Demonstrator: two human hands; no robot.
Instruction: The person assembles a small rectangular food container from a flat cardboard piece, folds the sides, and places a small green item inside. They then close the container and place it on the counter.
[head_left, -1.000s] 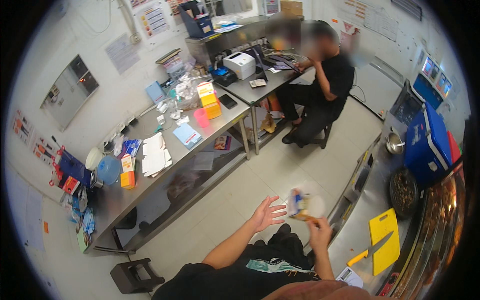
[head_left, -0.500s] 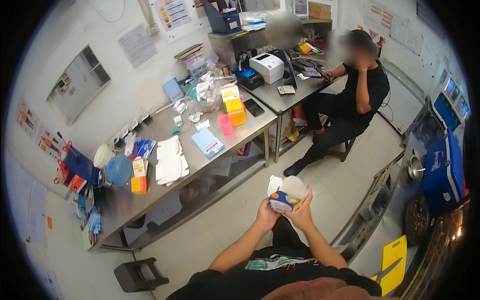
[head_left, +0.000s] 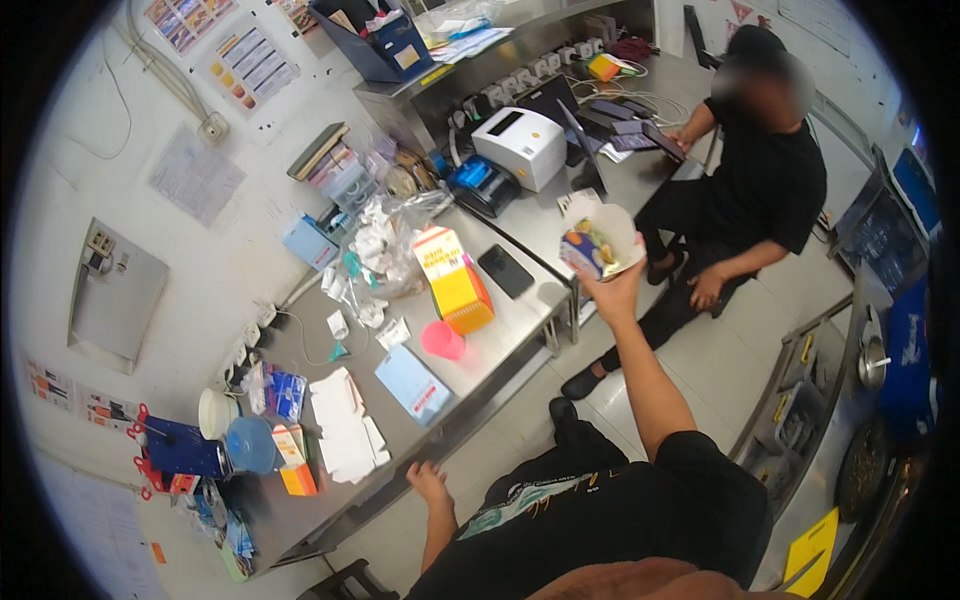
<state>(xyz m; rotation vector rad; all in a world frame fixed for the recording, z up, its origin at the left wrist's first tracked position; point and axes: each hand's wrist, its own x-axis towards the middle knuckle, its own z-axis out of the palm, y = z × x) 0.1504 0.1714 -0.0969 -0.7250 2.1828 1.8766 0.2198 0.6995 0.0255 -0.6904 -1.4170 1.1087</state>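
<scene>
An open paper food box, blue and white outside with its pale flaps spread, is held out in front of me. Greenish-yellow food shows inside it. My right hand grips the box from below, arm stretched forward. Nothing is in my left hand, which hangs beside the front edge of the steel table with its fingers apart. Nearest to that hand on the table lie flat white cardboard pieces and a light blue booklet.
A pink cup, a yellow-orange carton and a black phone sit farther along the table. Behind them are a white label printer and a plastic-bag pile. A person in black sits at right, near a counter with a yellow cutting board.
My left hand has let go of the food box and moved left toward the table. My right hand has carried the box forward and up. The view has shifted too.
</scene>
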